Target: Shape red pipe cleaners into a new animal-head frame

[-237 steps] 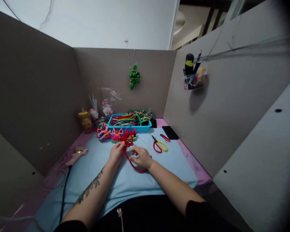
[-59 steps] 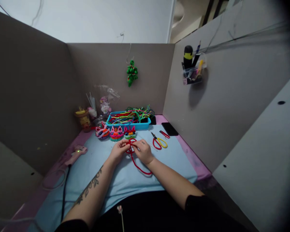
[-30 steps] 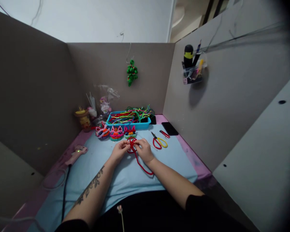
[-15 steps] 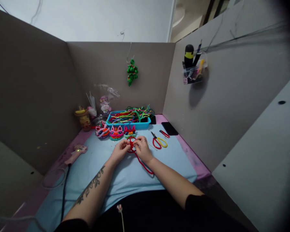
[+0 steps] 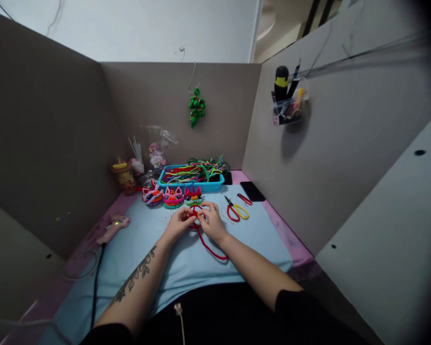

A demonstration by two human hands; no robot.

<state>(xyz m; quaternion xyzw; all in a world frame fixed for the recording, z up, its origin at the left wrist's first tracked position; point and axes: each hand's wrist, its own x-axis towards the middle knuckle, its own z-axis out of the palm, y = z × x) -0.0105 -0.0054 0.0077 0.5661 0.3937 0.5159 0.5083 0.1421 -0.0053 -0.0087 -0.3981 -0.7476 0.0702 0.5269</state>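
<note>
Both hands are pinched together on a red pipe cleaner (image 5: pixel 205 241) in the middle of the light blue mat (image 5: pixel 158 254). The left hand (image 5: pixel 178 224) and the right hand (image 5: pixel 212 224) meet fingertip to fingertip around a small twisted loop of it, so each has a tight pinch on that bit, though the exact finger placement is too small to make out. The loose tail of the pipe cleaner curls toward the near side and to the right, running along the right wrist and lying on the mat.

Just beyond the hands there's a row of three little fuzzy animal faces (image 5: pixel 172 197) with pointy ears, sitting side by side. Behind those is a blue tray (image 5: pixel 215 186) stuffed with pipe cleaners in all colours. To the right of the hands lie scissors with red and yellow handles (image 5: pixel 236 211), and a black phone (image 5: pixel 252 191) sits further right near the partition wall. On the left edge of the desk a pink glue gun (image 5: pixel 113 227) rests with a green light on, its black cord trailing toward the near side. A green bobbly ornament (image 5: pixel 197 107) hangs on the far wall.
</note>
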